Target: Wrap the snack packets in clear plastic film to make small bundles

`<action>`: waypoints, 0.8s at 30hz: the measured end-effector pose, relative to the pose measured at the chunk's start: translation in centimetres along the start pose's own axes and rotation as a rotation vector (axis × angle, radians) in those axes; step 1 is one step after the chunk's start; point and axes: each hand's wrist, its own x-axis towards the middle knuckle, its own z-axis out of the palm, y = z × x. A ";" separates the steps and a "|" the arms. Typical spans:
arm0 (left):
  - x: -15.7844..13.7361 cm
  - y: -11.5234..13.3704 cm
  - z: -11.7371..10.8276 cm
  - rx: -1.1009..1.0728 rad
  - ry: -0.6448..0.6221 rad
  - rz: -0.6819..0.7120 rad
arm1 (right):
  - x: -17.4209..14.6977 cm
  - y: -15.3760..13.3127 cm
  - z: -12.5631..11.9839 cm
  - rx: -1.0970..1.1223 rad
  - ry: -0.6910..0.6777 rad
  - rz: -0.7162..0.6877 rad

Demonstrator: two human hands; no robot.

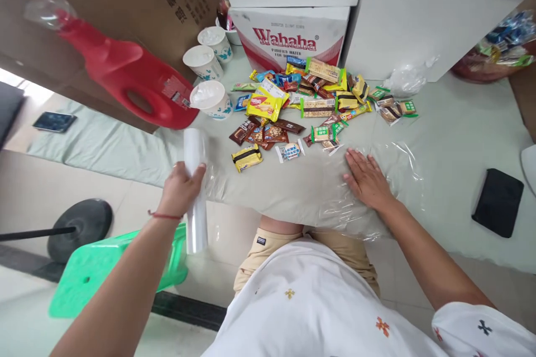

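Note:
My left hand is closed round a roll of clear plastic film, held at the table's front left edge. From the roll a sheet of clear film stretches across the table front. My right hand lies flat on this film with fingers extended, gripping nothing. Just beyond the hands is a pile of wrapped snacks, among them a yellow packet, a yellow-and-black packet and a white-and-blue packet. A green-edged packet lies near my right fingertips.
A red jug and paper cups stand at the left. Behind the snacks is a Wahaha carton. A black case lies at the right, with crumpled plastic farther back. A green stool stands below left.

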 end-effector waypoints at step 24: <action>-7.5 12.9 3.0 -0.573 0.209 0.831 | 0.3 1.2 -2.9 0.464 0.342 0.348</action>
